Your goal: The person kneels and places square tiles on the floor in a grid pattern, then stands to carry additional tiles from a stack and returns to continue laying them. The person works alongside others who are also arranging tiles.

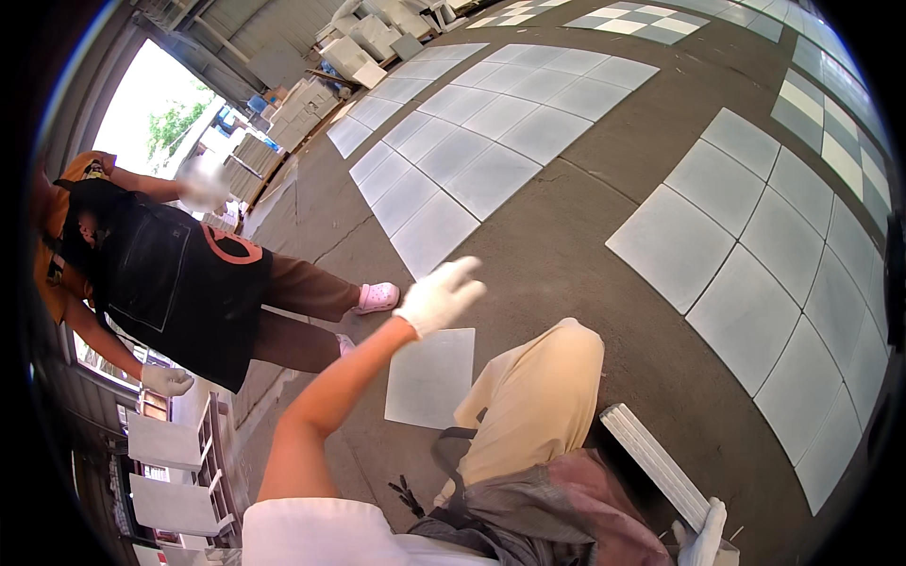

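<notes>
My left hand [442, 297], in a white work glove, is stretched out over the floor with its fingers apart and nothing in it. Just below it a single pale grey square tile [431, 382] lies flat on the floor, beside my bent knee. At the lower right my right hand [703, 538], also gloved in white, is closed around the near end of a short stack of tiles [655, 464]. That stack shows its light edges and sits close to my right side. The lower part of this hand is cut off by the picture's rim.
Rows of grey tiles [500, 123] lie on the dark floor ahead, and another block of tiles [755, 255] lies to the right. A person in a black apron [151, 274] and white gloves stands close at left. Stacked tiles [302, 108] line the far wall.
</notes>
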`<state>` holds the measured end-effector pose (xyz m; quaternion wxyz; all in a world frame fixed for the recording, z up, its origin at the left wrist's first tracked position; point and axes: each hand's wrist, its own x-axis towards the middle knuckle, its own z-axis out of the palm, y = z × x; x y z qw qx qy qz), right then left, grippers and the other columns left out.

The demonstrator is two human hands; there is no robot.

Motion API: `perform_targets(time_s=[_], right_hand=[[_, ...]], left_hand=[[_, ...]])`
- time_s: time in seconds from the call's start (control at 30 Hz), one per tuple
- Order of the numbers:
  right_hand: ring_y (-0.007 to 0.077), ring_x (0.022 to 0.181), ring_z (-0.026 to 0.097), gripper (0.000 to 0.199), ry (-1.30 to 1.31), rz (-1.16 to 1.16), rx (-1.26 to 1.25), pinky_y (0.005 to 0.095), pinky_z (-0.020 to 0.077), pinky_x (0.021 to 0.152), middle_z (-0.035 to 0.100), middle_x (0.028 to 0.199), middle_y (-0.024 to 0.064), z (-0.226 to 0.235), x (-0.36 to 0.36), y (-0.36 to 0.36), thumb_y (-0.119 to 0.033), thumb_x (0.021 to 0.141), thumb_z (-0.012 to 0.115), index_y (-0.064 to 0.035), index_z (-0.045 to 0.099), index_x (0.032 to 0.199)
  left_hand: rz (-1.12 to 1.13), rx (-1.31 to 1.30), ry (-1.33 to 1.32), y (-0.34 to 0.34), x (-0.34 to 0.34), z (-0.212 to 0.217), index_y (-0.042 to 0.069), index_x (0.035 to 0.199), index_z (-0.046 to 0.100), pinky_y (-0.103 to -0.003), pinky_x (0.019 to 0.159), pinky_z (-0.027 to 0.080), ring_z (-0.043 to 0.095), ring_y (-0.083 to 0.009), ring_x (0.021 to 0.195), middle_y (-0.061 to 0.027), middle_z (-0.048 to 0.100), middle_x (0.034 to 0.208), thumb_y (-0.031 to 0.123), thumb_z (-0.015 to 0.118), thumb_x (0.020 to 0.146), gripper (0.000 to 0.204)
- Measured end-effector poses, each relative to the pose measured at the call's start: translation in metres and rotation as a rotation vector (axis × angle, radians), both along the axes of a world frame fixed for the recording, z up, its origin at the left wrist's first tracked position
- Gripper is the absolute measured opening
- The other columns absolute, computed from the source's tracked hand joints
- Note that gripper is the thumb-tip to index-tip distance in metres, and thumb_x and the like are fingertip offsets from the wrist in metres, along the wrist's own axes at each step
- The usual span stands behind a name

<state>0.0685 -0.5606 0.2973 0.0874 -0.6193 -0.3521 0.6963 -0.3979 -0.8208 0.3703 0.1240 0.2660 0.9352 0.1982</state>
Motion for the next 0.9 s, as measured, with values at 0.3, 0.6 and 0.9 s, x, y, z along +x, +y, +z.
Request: perform_targets(time_s=[0.3,0.6,0.9], right_hand=[[0.0242,0.105,0.056,0.040,0.047,-0.016,0.090,0.0448,0.0593,0.077,0.051,0.117,0.0085,-0.065,0.044,0.014,-0.035,0.095,0.055,-0.0099,0.049,0.127],[0.0223,0.110,0.054,0.056,0.072,0.040,0.052,0.0383,0.0527,0.088,0.050,0.125,0.0144,-0.056,0.052,0.009,-0.033,0.095,0.056,-0.0015,0.039,0.138],[0.0240,0.129,0.043,0.075,0.104,0.050,0.104,0.0327,0.0351,0.108,0.042,0.143,0.0199,-0.055,0.051,0.009,-0.031,0.093,0.061,0.0026,0.024,0.148]], left_hand=[[-1.336,-0.090,-0.269,0.192,0.188,-0.085,0.010,0.125,0.053,-0.044,0.090,0.046,0.060,-0.0360,0.098,-0.0142,0.063,0.106,0.049,0.056,0.090,0.053],[-1.312,-0.282,-0.602,0.225,0.205,-0.103,0.012,0.121,0.060,-0.043,0.093,0.044,0.057,-0.0355,0.108,-0.0156,0.063,0.110,0.049,0.046,0.095,0.047],[-1.333,-0.332,-0.576,0.231,0.207,-0.101,0.009,0.123,0.057,-0.043,0.094,0.045,0.056,-0.0350,0.110,-0.0171,0.062,0.113,0.044,0.048,0.095,0.046]])
